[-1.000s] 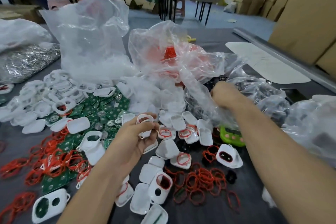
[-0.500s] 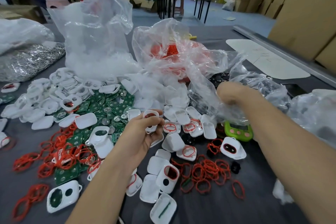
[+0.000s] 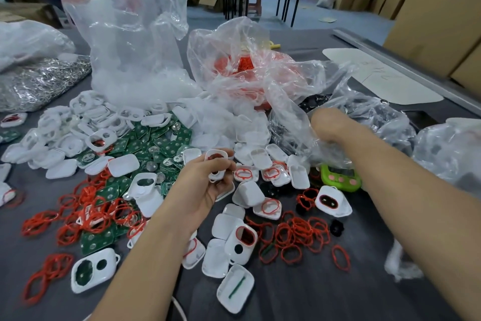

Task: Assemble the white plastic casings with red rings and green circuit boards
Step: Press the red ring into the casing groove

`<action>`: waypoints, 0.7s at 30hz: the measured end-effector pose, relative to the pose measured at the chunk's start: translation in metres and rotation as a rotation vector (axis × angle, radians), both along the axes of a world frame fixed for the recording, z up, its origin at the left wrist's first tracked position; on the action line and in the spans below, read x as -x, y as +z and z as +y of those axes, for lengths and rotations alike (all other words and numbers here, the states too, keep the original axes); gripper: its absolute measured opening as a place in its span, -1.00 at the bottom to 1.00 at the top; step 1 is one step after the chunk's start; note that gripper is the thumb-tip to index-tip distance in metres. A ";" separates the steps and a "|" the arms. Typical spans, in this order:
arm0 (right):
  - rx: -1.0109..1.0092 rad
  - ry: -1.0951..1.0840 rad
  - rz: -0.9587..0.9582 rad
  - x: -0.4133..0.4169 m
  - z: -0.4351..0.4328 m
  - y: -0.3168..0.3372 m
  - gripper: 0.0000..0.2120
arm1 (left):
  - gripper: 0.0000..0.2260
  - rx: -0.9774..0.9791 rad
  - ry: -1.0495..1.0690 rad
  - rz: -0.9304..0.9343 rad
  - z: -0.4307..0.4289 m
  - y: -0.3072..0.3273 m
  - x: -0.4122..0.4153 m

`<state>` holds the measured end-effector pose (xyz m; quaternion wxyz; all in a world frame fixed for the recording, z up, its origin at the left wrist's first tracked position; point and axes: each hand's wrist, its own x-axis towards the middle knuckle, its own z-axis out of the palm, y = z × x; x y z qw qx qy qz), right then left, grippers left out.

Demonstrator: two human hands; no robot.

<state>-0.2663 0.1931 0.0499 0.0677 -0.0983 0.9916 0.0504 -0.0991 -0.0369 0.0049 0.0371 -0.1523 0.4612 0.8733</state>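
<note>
Loose red rubber rings [image 3: 88, 214] and flat green circuit boards [image 3: 153, 142] are lying heaped at nine o'clock on the dark bench [image 3: 325, 294]. My left hand [image 3: 203, 188] is pinching a small white plastic casing [image 3: 217, 164], ringed opening facing me. At two o'clock my right hand [image 3: 329, 125] is reaching into a crumpled clear plastic bag [image 3: 294, 102]; its fingers are hidden, so I cannot tell its grip. I am judging that a steady, opening-up casing suits the next insert.

Hiding the right hand [image 3: 328, 125] past the knuckles inside a clear bag [image 3: 292, 112]; half-covering a white casing [image 3: 217, 154] with the left hand [image 3: 203, 186].
</note>
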 end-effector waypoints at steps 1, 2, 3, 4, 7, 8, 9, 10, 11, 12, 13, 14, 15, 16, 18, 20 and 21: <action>0.031 -0.010 0.008 -0.002 0.000 0.001 -0.78 | -0.83 -0.002 -0.002 -0.001 0.000 0.000 0.000; 0.059 -0.023 0.018 -0.005 0.001 0.004 -0.79 | -0.83 -0.005 -0.004 -0.003 0.000 -0.001 0.001; 0.090 -0.040 0.042 -0.010 0.001 0.008 -0.79 | -0.83 -0.008 -0.004 -0.004 0.000 -0.001 0.001; 0.139 -0.063 0.108 -0.018 0.000 0.012 -0.78 | -0.83 -0.010 -0.005 -0.004 0.000 -0.001 0.001; 0.392 -0.065 0.517 -0.070 -0.013 0.020 -0.75 | -0.84 -0.008 -0.007 0.009 -0.001 -0.002 0.002; 0.479 0.012 0.575 -0.094 -0.021 0.019 -0.74 | -0.84 -0.003 -0.005 0.014 -0.001 -0.003 0.002; 0.535 0.110 0.511 -0.118 -0.029 0.016 -0.74 | -0.85 0.003 0.001 0.013 0.000 -0.003 0.002; 0.554 0.185 0.345 -0.138 -0.037 0.010 -0.76 | -0.85 0.010 0.007 0.011 0.000 -0.003 0.002; 0.530 0.214 0.146 -0.152 -0.043 0.004 -0.77 | -0.85 0.017 0.015 0.009 0.001 -0.004 0.002; 0.499 0.216 -0.003 -0.159 -0.046 -0.003 -0.78 | -0.85 0.026 0.020 0.006 0.001 -0.004 0.003; 0.501 0.211 -0.070 -0.162 -0.046 -0.009 -0.76 | -0.85 0.033 0.021 0.004 0.002 -0.004 0.003; 0.516 0.203 -0.084 -0.161 -0.044 -0.013 -0.71 | -0.85 0.037 0.019 0.004 0.003 -0.004 0.003; 0.514 0.203 -0.078 -0.158 -0.042 -0.015 -0.63 | -0.85 0.042 0.016 0.004 0.003 -0.004 0.003; 0.490 0.208 -0.068 -0.156 -0.040 -0.018 -0.57 | -0.85 0.047 0.014 0.003 0.003 -0.004 0.002; 0.467 0.198 -0.077 -0.150 -0.034 -0.023 -0.56 | -0.84 0.055 0.014 -0.003 0.003 -0.005 0.003; 0.482 0.177 -0.088 -0.146 -0.028 -0.028 -0.64 | -0.84 0.058 0.015 -0.010 0.003 -0.005 0.003; 0.485 0.169 -0.079 -0.143 -0.026 -0.028 -0.68 | -0.85 0.061 0.016 -0.009 0.004 -0.005 0.003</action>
